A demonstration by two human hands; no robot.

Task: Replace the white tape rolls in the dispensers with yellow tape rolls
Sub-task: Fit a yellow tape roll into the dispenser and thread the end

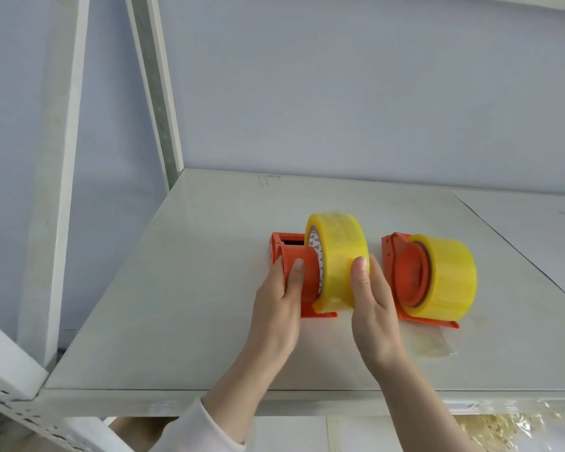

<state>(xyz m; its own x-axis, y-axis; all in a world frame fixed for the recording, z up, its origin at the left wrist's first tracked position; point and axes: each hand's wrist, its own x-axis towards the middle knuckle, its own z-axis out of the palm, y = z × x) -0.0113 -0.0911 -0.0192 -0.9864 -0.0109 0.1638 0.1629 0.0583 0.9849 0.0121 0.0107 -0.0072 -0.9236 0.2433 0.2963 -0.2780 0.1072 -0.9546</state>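
Note:
Two orange tape dispensers stand on a pale grey shelf (pixel 193 288). My left hand (pixel 279 298) grips the orange drum of the left dispenser (pixel 299 256). My right hand (pixel 371 305) holds a yellow tape roll (pixel 338 252) upright, partly over that drum, thumb on the roll's outer face. The right dispenser (pixel 411 275) carries a second yellow tape roll (pixel 450 272) seated on its drum. No white roll is in view.
A loose strip of clear film (pixel 434 342) lies on the shelf in front of the right dispenser. White slotted shelf uprights (pixel 159 89) rise at the left. The wall stands close behind. Crumpled clear wrap (pixel 503 425) shows below the shelf's front edge at right.

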